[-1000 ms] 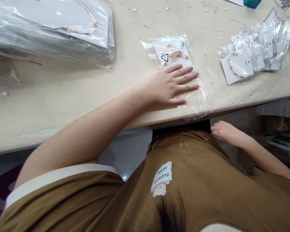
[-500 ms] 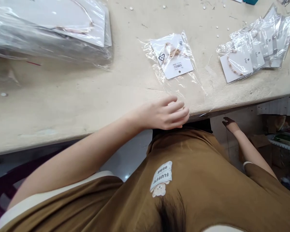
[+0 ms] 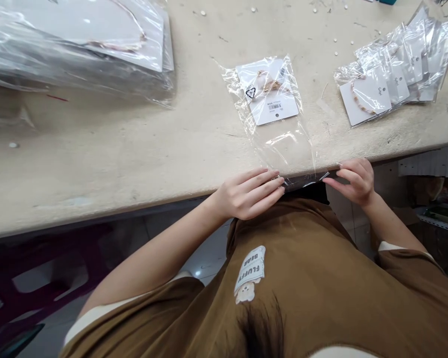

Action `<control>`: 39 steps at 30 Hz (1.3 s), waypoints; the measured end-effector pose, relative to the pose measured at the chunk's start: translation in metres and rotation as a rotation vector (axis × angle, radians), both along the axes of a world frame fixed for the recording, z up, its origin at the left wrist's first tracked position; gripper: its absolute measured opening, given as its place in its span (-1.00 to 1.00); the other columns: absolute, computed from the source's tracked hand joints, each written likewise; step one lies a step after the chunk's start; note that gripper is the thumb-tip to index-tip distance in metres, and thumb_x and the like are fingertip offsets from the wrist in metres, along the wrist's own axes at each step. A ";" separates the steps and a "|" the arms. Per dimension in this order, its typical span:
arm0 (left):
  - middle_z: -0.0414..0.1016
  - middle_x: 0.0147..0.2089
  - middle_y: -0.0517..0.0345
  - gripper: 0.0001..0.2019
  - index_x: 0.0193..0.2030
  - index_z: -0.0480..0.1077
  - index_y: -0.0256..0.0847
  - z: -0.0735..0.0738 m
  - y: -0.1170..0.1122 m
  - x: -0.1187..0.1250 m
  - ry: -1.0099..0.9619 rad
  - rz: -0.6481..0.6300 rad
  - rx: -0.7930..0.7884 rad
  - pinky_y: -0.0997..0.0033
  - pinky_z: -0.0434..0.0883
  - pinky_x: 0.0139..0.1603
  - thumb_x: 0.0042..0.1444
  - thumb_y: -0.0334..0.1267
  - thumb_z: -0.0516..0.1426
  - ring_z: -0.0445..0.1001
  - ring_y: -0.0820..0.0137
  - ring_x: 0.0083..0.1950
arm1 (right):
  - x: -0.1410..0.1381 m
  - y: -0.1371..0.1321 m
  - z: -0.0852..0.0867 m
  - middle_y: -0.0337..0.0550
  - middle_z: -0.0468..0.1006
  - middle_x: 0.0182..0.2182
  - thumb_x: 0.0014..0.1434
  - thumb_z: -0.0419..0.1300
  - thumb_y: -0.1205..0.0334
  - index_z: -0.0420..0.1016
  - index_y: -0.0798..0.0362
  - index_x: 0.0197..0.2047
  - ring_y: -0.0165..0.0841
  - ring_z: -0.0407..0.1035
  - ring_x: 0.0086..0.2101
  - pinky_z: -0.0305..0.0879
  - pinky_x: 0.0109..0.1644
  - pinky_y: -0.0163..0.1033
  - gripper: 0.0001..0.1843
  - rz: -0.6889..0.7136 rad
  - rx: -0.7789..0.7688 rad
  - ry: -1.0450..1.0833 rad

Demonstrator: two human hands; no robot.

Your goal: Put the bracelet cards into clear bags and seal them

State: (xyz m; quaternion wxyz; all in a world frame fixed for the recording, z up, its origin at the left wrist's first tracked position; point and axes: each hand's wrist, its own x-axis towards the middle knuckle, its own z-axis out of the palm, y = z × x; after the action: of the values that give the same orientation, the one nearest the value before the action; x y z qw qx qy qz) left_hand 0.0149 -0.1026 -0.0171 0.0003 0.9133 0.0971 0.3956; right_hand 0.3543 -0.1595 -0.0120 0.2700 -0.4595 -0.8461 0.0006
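A clear plastic bag [image 3: 280, 149] lies on the table's front edge, holding a white card [image 3: 272, 107] with a barcode and a thin beaded bracelet [image 3: 271, 85]. My left hand [image 3: 248, 193] grips the bag's lower edge near one corner, though the thumb is partly hidden. My right hand [image 3: 353, 181] pinches the same edge further right, between thumb and fingers. The bag's lip bends over the table edge [image 3: 306, 180] between my hands.
A large plastic-wrapped bundle of cards [image 3: 74, 44] lies at the far left of the worn cream table [image 3: 97, 164]. Several bagged bracelet cards [image 3: 381, 84] overlap at right. Small beads dot the surface. A metal shelf [image 3: 440, 219] stands below right.
My left hand has moved off the bag's middle to its lower edge. My right hand has risen from below the table and taken the edge. The bag has shifted slightly.
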 end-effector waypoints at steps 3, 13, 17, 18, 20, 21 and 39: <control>0.66 0.02 0.10 -0.84 -0.07 0.53 -0.13 -0.003 -0.002 -0.007 0.005 -0.039 -0.109 0.28 0.60 0.19 0.30 -0.41 0.17 0.60 0.26 0.13 | -0.014 0.013 -0.003 -0.26 0.55 -0.21 0.20 0.39 0.19 0.56 -0.30 -0.01 -0.27 0.41 -0.13 0.24 -0.03 -0.10 -0.70 0.050 0.070 0.005; 0.65 0.06 0.03 -0.84 -0.03 0.54 -0.18 0.011 -0.026 -0.016 -0.095 -0.067 -0.380 0.28 0.60 0.22 0.28 -0.42 0.21 0.59 0.26 0.17 | -0.033 0.029 0.030 -0.18 0.47 -0.17 0.19 0.39 0.11 0.56 -0.31 -0.03 -0.21 0.35 -0.11 0.33 -0.02 -0.05 -0.72 0.155 -0.043 0.135; 0.63 0.08 0.04 -0.72 0.10 0.47 -0.13 0.014 -0.026 -0.014 -0.202 -0.044 -0.481 0.27 0.65 0.15 0.27 -0.44 0.22 0.61 0.29 0.14 | -0.044 0.048 0.038 -0.15 0.46 -0.10 0.20 0.38 -0.02 0.39 -0.31 0.24 -0.20 0.37 -0.10 0.32 0.02 0.01 -0.44 0.151 -0.095 0.188; 0.64 0.07 0.02 -0.71 0.11 0.46 -0.13 0.015 -0.025 -0.014 -0.227 -0.044 -0.490 0.28 0.66 0.13 0.28 -0.45 0.21 0.62 0.29 0.12 | -0.046 0.053 0.038 -0.13 0.45 -0.08 0.20 0.37 -0.06 0.31 -0.30 0.31 -0.19 0.37 -0.10 0.33 0.02 0.02 -0.35 0.157 -0.114 0.211; 0.64 0.06 -0.01 -0.71 0.12 0.45 -0.14 0.019 -0.021 -0.014 -0.247 -0.060 -0.498 0.29 0.67 0.11 0.31 -0.44 0.17 0.63 0.29 0.11 | -0.048 0.064 0.036 -0.10 0.44 -0.05 0.19 0.34 -0.17 0.13 -0.26 0.43 -0.17 0.36 -0.09 0.34 0.02 0.04 -0.17 0.162 -0.151 0.254; 0.64 0.06 -0.01 -0.73 0.12 0.45 -0.14 0.021 -0.019 -0.015 -0.243 -0.070 -0.496 0.29 0.67 0.10 0.32 -0.44 0.15 0.63 0.29 0.11 | -0.048 0.070 0.035 -0.09 0.43 -0.04 0.19 0.31 -0.22 0.07 -0.25 0.45 -0.16 0.35 -0.08 0.34 0.03 0.05 -0.12 0.160 -0.163 0.261; 0.69 -0.17 0.14 -0.89 -0.08 0.55 -0.12 0.053 0.021 -0.001 -0.686 0.221 -0.883 0.44 0.68 -0.13 0.28 -0.35 0.26 0.70 0.38 -0.17 | -0.057 0.117 0.044 -0.14 0.38 -0.07 0.06 0.32 -0.38 0.59 -0.21 -0.07 -0.13 0.32 0.05 0.25 0.26 0.15 -0.48 0.159 -0.511 0.384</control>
State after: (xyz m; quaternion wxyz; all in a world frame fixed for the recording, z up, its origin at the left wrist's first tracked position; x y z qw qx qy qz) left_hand 0.0136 -0.0815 0.0362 0.3723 0.6302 0.3424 0.5891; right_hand 0.2975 -0.0423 0.0320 0.2996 -0.4362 -0.7856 0.3205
